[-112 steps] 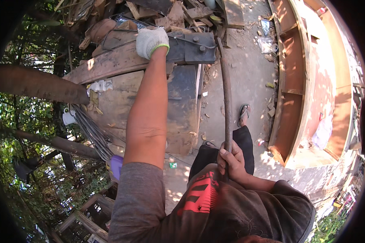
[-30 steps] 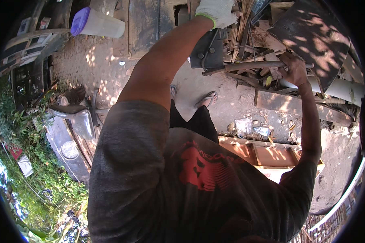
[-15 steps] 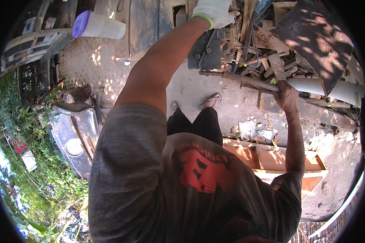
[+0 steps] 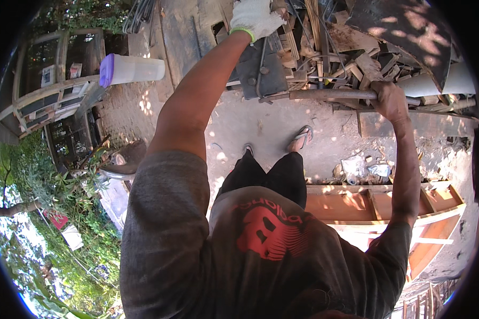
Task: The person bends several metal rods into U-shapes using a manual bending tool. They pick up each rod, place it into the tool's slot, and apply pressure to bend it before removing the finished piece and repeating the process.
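Note:
My right hand [image 4: 391,103] is bare and wrapped around the end of a long wooden-handled tool [image 4: 330,94]. Its shaft lies almost level, and a narrow dark end points left, beside a dark metal plate [image 4: 261,74]. A bent rod [image 4: 262,66] lies across that plate. My left hand [image 4: 256,20], in a white knit glove with a green cuff, reaches over the worn wooden bench [image 4: 178,37] at the top edge. Its fingers are partly cut off by the frame, so what they touch or hold is hidden.
Scrap wood [image 4: 367,66] is heaped at the far right beside a leaning dark board [image 4: 404,32] and a white pipe [image 4: 436,82]. A purple-lidded container [image 4: 135,69] is at the far left. A wooden frame with compartments [image 4: 340,204] lies near my right side.
The wooden-handled tool has tilted from slanting to nearly level as my right hand moved up and right. My gloved left hand has shifted slightly left. The whole view has also shifted.

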`<move>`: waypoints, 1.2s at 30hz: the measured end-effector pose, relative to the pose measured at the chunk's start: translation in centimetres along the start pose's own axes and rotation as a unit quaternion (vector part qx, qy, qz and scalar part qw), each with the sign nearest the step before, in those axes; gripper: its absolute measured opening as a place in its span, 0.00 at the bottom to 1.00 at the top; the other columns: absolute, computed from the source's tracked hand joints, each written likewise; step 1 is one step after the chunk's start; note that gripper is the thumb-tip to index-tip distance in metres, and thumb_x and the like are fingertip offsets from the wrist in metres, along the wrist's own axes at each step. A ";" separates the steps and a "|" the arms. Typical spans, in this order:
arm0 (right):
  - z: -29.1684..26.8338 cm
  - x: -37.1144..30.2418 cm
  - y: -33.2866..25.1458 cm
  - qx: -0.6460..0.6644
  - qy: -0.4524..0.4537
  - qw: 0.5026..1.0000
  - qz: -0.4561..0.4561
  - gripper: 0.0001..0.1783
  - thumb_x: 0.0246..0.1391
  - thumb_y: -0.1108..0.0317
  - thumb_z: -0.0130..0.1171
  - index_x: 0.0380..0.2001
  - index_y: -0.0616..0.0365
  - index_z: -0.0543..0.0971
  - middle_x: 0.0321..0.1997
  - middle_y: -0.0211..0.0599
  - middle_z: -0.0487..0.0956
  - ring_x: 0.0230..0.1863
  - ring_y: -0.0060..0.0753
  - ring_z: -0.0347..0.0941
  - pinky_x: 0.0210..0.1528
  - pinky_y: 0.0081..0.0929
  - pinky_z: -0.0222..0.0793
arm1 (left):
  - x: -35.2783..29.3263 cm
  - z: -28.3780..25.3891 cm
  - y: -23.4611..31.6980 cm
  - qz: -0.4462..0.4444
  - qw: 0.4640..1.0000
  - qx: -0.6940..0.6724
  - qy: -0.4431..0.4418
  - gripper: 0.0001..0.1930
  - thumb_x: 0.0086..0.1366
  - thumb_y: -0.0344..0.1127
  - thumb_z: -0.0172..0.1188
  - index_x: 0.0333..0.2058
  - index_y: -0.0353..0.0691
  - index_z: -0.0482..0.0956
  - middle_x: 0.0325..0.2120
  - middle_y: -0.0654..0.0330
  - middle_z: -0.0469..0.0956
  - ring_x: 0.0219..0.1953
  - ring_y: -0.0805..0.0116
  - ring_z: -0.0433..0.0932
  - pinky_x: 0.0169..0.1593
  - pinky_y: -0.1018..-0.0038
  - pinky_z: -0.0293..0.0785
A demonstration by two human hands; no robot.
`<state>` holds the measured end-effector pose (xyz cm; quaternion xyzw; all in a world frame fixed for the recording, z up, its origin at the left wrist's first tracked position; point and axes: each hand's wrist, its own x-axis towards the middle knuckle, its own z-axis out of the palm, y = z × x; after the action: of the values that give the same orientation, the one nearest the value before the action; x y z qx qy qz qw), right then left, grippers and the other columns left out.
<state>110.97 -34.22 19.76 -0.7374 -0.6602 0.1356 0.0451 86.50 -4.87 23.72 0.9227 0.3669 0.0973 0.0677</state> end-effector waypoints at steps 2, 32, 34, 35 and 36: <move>-0.6 0.0 0.4 -0.018 -0.031 0.999 0.000 0.09 0.39 0.66 0.64 0.27 0.55 0.78 0.28 0.45 0.80 0.35 0.54 0.78 0.37 0.47 0.74 | 0.6 -0.1 0.2 -0.008 0.999 -0.037 0.007 0.31 0.60 0.51 0.57 0.60 0.45 0.68 0.54 0.47 0.72 0.57 0.47 0.70 0.60 0.56 0.65; -4.1 0.9 0.4 -0.122 -0.033 0.992 0.016 0.16 0.45 0.58 0.66 0.40 0.43 0.84 0.39 0.49 0.82 0.41 0.52 0.79 0.44 0.44 0.76 | -24.4 5.0 8.9 -0.344 0.288 -0.893 0.047 0.09 0.65 0.42 0.61 0.36 0.44 0.77 0.29 0.62 0.79 0.29 0.66 0.80 0.31 0.72 0.74; -5.1 1.1 -0.8 -0.144 -0.036 0.989 0.003 0.15 0.46 0.55 0.66 0.39 0.45 0.83 0.37 0.48 0.82 0.40 0.51 0.80 0.43 0.45 0.76 | -24.9 4.3 10.0 -0.357 0.322 -0.872 0.092 0.09 0.65 0.43 0.60 0.35 0.45 0.76 0.28 0.63 0.78 0.28 0.67 0.79 0.29 0.74 0.74; -6.3 1.1 -2.3 -0.157 -0.035 0.987 -0.001 0.16 0.47 0.53 0.65 0.38 0.46 0.83 0.36 0.47 0.82 0.40 0.51 0.80 0.44 0.45 0.76 | -25.1 4.3 10.2 -0.366 0.340 -0.858 0.116 0.10 0.66 0.44 0.60 0.35 0.44 0.76 0.28 0.63 0.78 0.28 0.67 0.79 0.29 0.74 0.74; -7.2 1.4 -3.0 -0.169 -0.034 0.985 -0.005 0.17 0.48 0.51 0.64 0.37 0.47 0.82 0.36 0.47 0.83 0.41 0.51 0.80 0.45 0.45 0.76 | -25.1 4.3 10.5 -0.375 0.357 -0.844 0.141 0.11 0.66 0.44 0.60 0.36 0.44 0.76 0.27 0.63 0.78 0.28 0.67 0.79 0.28 0.74 0.74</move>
<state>110.08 -31.62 27.16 -0.7257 -0.6787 0.0468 -0.1025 76.57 -30.01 18.33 0.1211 0.4046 0.4491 0.7873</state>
